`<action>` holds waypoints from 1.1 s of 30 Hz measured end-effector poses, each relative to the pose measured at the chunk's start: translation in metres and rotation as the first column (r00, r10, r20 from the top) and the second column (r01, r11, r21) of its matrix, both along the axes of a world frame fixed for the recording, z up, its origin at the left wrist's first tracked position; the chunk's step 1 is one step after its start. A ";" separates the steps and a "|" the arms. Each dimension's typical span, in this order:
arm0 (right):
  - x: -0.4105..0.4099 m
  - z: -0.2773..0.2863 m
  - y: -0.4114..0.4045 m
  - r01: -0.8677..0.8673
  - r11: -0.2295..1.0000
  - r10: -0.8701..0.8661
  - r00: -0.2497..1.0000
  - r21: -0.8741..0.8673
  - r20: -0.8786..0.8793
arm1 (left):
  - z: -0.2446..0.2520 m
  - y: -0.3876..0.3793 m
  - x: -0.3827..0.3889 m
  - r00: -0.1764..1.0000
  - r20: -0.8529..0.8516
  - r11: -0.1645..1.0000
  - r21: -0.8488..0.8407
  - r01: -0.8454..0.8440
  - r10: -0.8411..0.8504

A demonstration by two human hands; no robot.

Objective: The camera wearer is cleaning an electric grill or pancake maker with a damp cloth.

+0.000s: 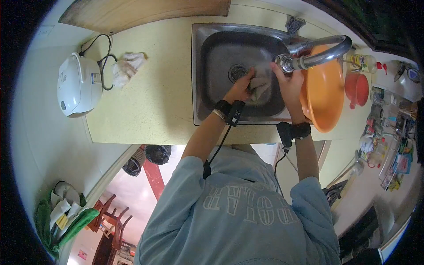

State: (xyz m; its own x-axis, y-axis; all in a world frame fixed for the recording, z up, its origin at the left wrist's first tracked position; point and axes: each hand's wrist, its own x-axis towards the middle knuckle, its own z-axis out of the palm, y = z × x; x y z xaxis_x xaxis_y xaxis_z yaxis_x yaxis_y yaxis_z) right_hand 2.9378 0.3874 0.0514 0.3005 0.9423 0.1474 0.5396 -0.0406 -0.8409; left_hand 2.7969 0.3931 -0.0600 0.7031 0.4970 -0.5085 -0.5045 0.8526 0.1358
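Note:
My left hand [241, 86] is over the sink basin [215, 56], beside the round drain [237, 72], and grips a pale, wet-looking cloth [260, 86]. The cloth hangs to the right of the fingers. My right hand [291, 84] is raised at the basin's right side, its fingers at the head of the chrome faucet [318, 61]. A blurred patch lies below the faucet head; whether water runs there I cannot tell. Right behind that hand an orange plastic basin [326, 96] stands tilted.
A white rice cooker [78, 84] with a black cord and a crumpled cloth [127, 69] are on the counter at left. A red dipper [356, 86], a dish soap bottle [364, 63] and several bottles and jars stand at right. A mesh scrubber [294, 25] lies behind the sink.

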 end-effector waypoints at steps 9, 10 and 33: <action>0.001 -0.039 -0.017 -0.017 1.000 0.013 0.947 -0.012 -0.320 | -0.019 0.006 -0.009 0.974 0.014 0.973 -0.055 -0.224 0.226; 0.019 -0.069 -0.025 -0.069 0.963 0.014 0.977 -0.260 -0.211 | -0.030 0.006 -0.004 0.979 -0.050 0.964 0.189 -0.186 0.199; 0.030 -0.120 -0.022 -0.101 0.942 0.020 0.969 -0.319 -0.246 | -0.028 -0.005 -0.015 0.740 -0.515 0.252 0.857 0.449 0.433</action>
State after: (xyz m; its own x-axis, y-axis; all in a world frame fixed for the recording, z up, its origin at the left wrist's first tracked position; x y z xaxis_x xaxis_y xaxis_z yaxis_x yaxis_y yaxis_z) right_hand 2.9675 0.3653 -0.0685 0.2294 0.9434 -0.2396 0.3371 -0.3079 -0.8897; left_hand 2.7823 0.3878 -0.0875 0.4889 0.8697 0.0678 0.0776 -0.1207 0.9897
